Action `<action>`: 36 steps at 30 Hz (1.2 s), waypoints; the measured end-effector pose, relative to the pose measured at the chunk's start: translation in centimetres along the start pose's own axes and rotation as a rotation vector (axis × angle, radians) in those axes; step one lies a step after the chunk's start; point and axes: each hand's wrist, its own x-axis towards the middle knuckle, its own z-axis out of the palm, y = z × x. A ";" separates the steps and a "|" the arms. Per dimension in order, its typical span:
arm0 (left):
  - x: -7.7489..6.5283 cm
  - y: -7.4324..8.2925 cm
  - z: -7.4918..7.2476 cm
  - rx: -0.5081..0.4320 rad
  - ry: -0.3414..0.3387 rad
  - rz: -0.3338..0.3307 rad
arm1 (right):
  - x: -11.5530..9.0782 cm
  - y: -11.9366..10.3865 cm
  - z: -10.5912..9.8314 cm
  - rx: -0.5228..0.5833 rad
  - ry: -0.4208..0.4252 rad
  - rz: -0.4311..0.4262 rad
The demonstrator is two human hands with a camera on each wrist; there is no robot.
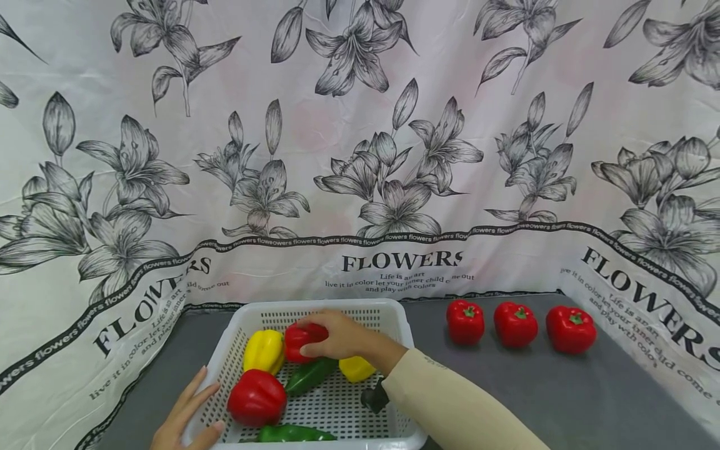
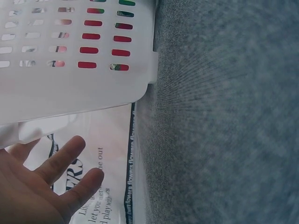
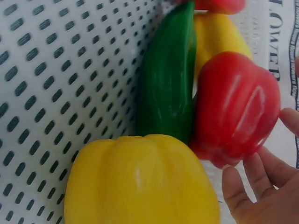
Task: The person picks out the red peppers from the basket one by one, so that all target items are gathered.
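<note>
In the head view my right hand (image 1: 337,334) reaches into a white basket (image 1: 402,325) and holds a red bell pepper (image 1: 298,344) near its back wall. The right wrist view shows fingertips and thumb on either side of that pepper (image 3: 238,105). A long green pepper (image 3: 166,79) and a yellow bell pepper (image 3: 140,182) lie close to it. My left hand (image 1: 185,415) is at the basket's left rim, thumb over the edge. In the left wrist view its fingers (image 2: 70,154) are spread and fairly straight beside the basket wall (image 2: 70,93).
Also in the basket are another yellow bell pepper (image 1: 264,351), a large red bell pepper (image 1: 257,398) and a green pepper (image 1: 295,434) at the front. Three red bell peppers (image 1: 515,325) stand in a row on the grey table (image 1: 506,387). A flower-printed curtain (image 1: 315,212) hangs behind.
</note>
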 end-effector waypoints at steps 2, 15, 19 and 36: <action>0.0 0.0 0.0 -0.002 0.001 -0.002 | 0.1 0.1 0.2 -0.002 0.002 -0.008; -0.4 -0.5 0.5 -0.019 0.046 0.065 | 0.1 0.3 1.3 -0.075 -0.069 0.042; -0.1 -0.5 0.5 -0.009 0.031 0.053 | 0.3 0.4 1.5 -0.090 -0.083 0.044; -0.5 0.0 0.4 -0.014 0.048 0.044 | 0.5 0.3 2.2 -0.016 -0.094 0.042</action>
